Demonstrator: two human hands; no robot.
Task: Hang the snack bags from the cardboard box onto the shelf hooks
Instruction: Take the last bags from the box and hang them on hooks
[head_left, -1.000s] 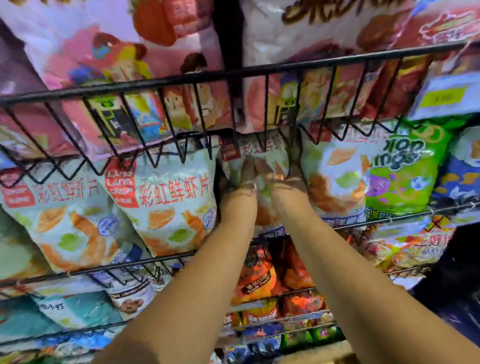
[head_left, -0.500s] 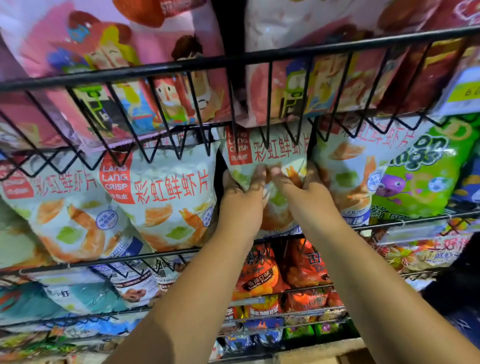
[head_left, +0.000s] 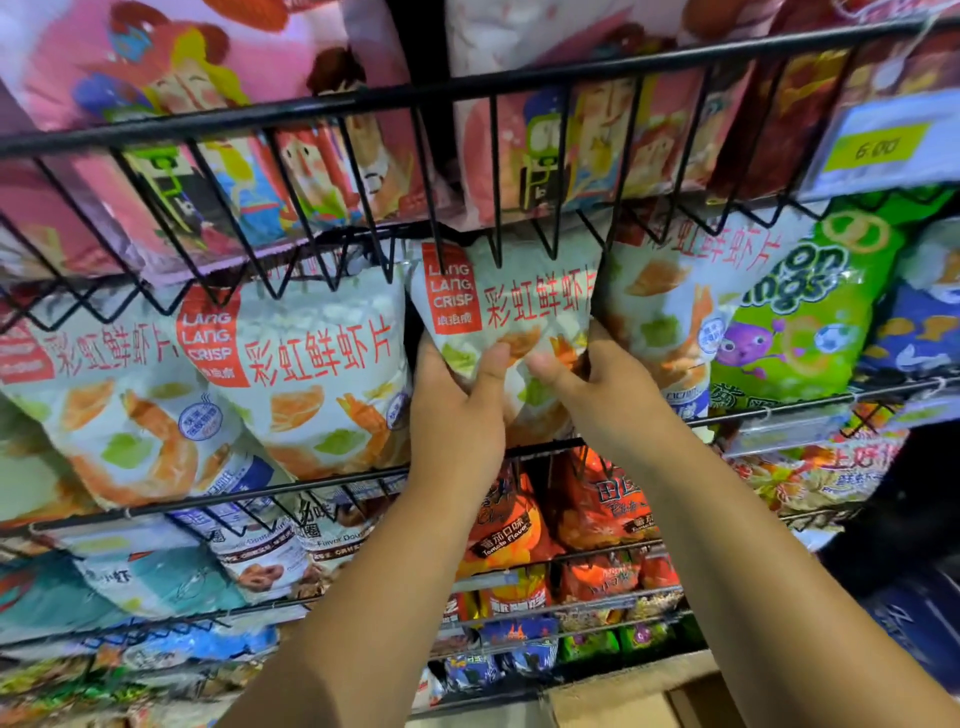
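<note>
gripping pale snack bag (head_left: 519, 306), red lettering, left hand (head_left: 457, 421), right hand (head_left: 602, 400), fingers (head_left: 493, 366) pinching it

Black wire racks (head_left: 467, 88) stacked top to bottom; dark backing strip (head_left: 415, 41) at 12 o'clock; yellow price label (head_left: 878, 148) at 2 o'clock.

We read "LANG LANG CRISP" and "彩虹鲜虾片" on the centre prawn-cracker bag (head_left: 519, 306) and on the neighbouring bag (head_left: 311, 364) to its left; "6.00" on the yellow price tag (head_left: 878, 148); "Tomato Flavor" on the orange bag (head_left: 506, 530).
</note>
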